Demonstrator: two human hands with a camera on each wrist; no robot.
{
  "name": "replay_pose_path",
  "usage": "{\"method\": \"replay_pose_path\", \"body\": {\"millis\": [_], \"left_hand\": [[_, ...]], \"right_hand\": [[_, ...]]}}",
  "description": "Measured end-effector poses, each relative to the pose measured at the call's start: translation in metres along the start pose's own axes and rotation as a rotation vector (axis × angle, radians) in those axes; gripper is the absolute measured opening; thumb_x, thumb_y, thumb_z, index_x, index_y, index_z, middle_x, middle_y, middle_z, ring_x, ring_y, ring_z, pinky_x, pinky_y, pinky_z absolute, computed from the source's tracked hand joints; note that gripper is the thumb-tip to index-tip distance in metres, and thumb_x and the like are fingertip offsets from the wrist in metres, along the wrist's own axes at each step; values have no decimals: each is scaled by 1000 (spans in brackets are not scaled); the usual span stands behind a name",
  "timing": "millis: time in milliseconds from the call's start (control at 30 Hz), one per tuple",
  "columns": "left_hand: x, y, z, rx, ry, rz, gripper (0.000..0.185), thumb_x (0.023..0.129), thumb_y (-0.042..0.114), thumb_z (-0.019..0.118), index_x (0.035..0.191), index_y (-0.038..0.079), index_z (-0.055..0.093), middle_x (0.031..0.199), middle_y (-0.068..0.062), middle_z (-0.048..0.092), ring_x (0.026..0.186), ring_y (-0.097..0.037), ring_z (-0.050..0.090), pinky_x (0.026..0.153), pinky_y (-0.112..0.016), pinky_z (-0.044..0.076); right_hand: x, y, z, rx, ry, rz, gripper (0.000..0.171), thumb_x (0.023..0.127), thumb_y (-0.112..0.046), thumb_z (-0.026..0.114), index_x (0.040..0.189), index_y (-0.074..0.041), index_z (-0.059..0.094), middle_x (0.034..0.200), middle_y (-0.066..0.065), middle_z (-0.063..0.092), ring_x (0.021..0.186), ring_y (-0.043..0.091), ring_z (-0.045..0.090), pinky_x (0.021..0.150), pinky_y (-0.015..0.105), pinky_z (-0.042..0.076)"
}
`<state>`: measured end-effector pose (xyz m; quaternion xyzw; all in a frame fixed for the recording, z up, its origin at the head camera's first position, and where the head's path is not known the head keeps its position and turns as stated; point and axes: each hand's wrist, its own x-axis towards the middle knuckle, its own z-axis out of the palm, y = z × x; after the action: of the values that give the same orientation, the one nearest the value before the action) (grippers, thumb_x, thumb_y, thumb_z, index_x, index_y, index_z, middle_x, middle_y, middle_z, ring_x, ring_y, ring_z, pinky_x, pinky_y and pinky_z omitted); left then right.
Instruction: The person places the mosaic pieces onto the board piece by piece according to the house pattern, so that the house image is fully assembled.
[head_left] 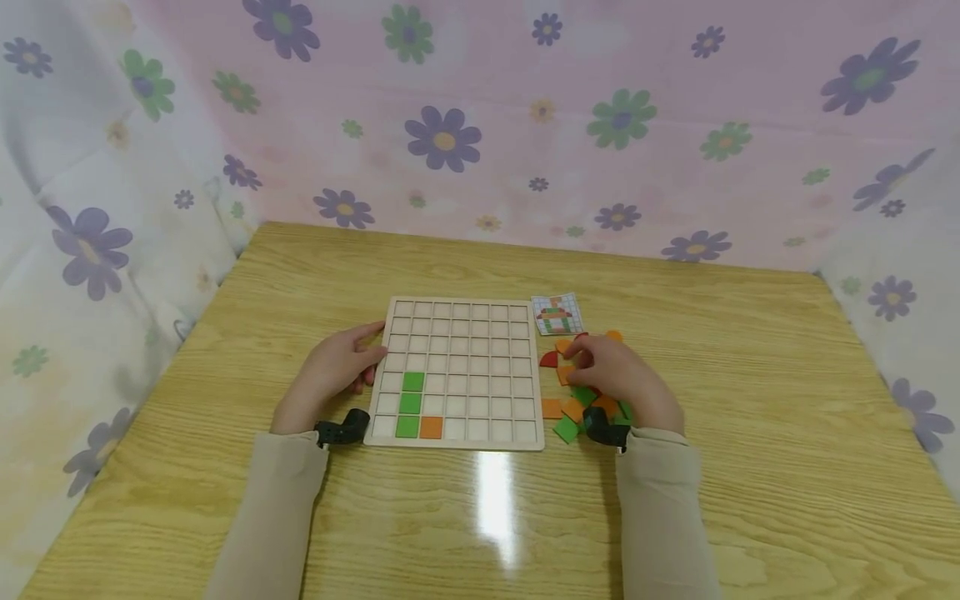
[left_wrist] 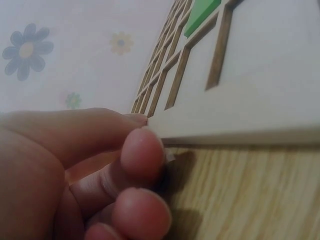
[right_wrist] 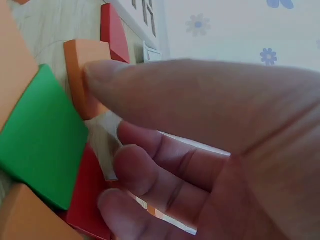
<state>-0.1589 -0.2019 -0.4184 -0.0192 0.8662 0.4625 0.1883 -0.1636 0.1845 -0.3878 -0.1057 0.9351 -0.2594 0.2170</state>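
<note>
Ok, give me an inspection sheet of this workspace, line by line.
Surface: wooden table, glare patch near the front edge.
Job's things: grid board holding three green tiles and one orange; loose tiles to its right.
Clutter: pattern card behind the pile.
Grippers: left hand touches the board's left edge; right hand has its thumb on an orange tile.
Cables: nothing seen.
Surroundings: floral cloth on three sides.
</note>
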Motion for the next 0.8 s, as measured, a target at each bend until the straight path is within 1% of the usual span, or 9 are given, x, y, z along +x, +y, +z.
{"method": "replay_pose_path", "body": {"millis": [133,267,400,533,633,800], "left_hand": [[-1,0,0,-10,6,10,52,93,34,53,142,26,36,68,-9,58,51,-17,50,49,-31,48],[0,-1,0,12,9,19,52,93,34,53,142,25,37,68,-8,58,50,-17,50,48,-31,48],[2,0,0,47,11,20,52,94,35,52,142,26,35,66,-8,58,49,-18,51,48,-31,48],[4,0,0,91,20,26,53,94,36,52,143,25,35,64,-7,58,49,-18,52,50,-31,49],[4,-1,0,96,23,27,53,94,36,52,143,25,35,63,-7,58,48,-18,53,50,-31,49],[4,-2,1,101,19,17,53,94,37,51,143,24,35,63,-7,58,48,-17,52,49,-31,48]], "right_hand": [[1,2,2,-1,2,3,25,88,-18,60,112,-10,59,104,10,60,92,23,55,81,40,45],[2,2,3,-7,-11,1,25,86,-19,63,110,-10,59,104,9,59,91,23,54,81,39,45],[2,-1,2,-8,-24,24,26,83,-17,65,108,-11,58,104,8,58,90,23,51,80,38,44],[2,-5,1,-18,-18,39,25,82,-16,67,104,-10,57,97,7,56,85,23,49,74,35,42],[1,-6,1,-8,-13,38,23,81,-16,68,99,-10,55,91,6,53,81,23,47,69,33,40],[0,-4,3,25,-4,15,15,84,-16,65,93,-10,53,89,5,54,79,21,48,69,31,40]]}}
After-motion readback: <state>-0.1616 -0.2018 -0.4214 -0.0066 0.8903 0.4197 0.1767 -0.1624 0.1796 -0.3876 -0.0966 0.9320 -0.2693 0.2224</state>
